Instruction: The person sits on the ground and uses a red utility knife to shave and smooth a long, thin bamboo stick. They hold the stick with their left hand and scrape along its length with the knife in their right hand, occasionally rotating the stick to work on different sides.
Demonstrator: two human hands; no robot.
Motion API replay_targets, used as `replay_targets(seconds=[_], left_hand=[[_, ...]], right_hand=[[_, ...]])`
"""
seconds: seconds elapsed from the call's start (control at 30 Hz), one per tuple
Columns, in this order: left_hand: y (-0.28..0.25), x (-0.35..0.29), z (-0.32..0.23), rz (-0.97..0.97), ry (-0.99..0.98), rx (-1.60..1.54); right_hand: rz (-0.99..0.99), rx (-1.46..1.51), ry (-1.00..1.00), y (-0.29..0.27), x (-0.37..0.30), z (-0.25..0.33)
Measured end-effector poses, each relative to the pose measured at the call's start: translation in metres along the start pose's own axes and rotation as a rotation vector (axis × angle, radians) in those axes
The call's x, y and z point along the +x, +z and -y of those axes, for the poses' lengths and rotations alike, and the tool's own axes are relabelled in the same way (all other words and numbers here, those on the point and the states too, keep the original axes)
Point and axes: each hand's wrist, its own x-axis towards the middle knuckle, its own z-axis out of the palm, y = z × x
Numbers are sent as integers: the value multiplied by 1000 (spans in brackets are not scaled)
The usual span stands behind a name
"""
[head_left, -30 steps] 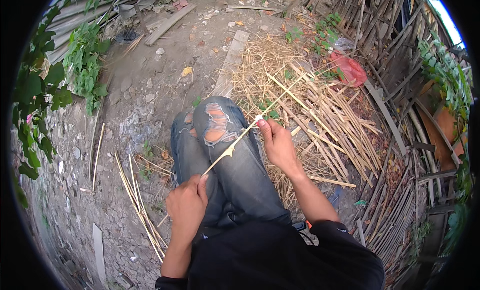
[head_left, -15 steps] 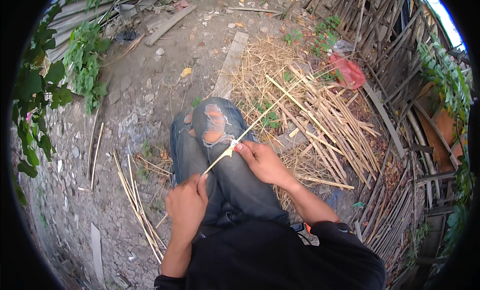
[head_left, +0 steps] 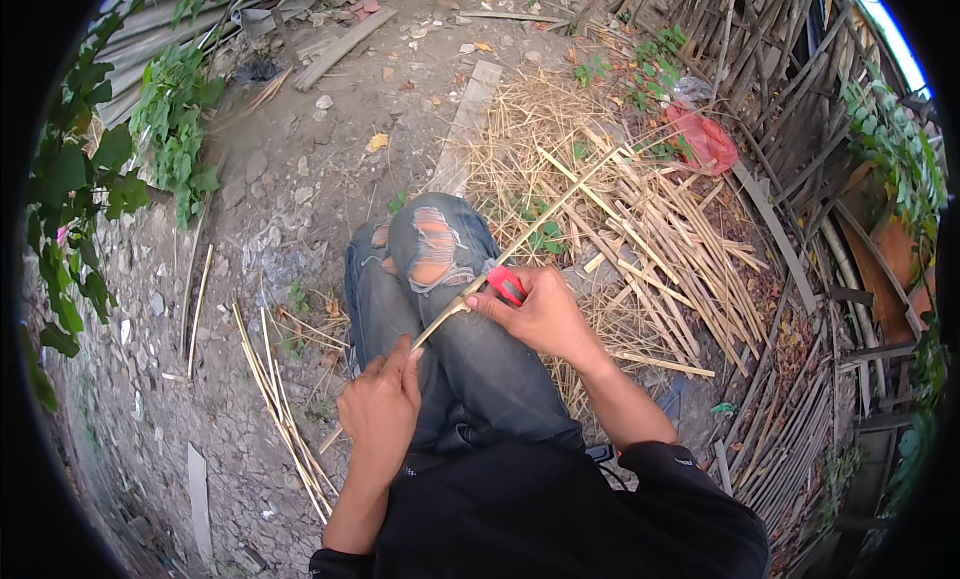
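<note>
A long thin bamboo strip (head_left: 540,219) slants across my knees, from my lap up toward the far right. Its near end is gripped by my left hand (head_left: 380,404), with fingers closed round it. Farther along, my right hand (head_left: 540,314) is closed on a red-handled knife (head_left: 508,285), the thumb pressed against the strip. The knife's blade is hard to make out. The strip looks split or rough beside that thumb. Torn jeans (head_left: 425,319) cover my knees below it.
Right of my legs lies a pile of cut bamboo strips (head_left: 680,259) with thin shavings (head_left: 530,119) beyond it. More strips (head_left: 275,399) lie at the left. A red plastic bag (head_left: 705,139) rests near the wooden fence (head_left: 780,69). A plank (head_left: 468,129) lies ahead.
My right hand has turned and shifted slightly right, bringing the red knife handle into plain view. Raised pale shavings at the strip no longer stand out. My left hand still grips the near end.
</note>
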Motion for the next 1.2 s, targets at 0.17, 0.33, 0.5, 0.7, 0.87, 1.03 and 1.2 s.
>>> replay_targets(seconds=[0.17, 0.33, 0.5, 0.7, 0.87, 1.03, 1.2], left_hand=[[0, 2, -5, 31, -37, 11], [7, 1, -2, 4, -70, -79], [2, 5, 7, 183, -144, -203], [5, 16, 13, 272, -177, -354], [2, 17, 17, 418, -201, -530], [9, 13, 14, 309, -142, -459], [14, 10, 4, 7, -8, -250]], right_hand=[[-36, 96, -87, 7, 4, -4], [343, 352, -257, 3, -9, -7], [27, 230, -18, -27, -8, -8], [-267, 193, 9, 1, 12, -35], [-112, 416, -83, 14, 21, -29], [-23, 589, -35, 18, 25, -30], [-144, 532, -65, 26, 25, -31]])
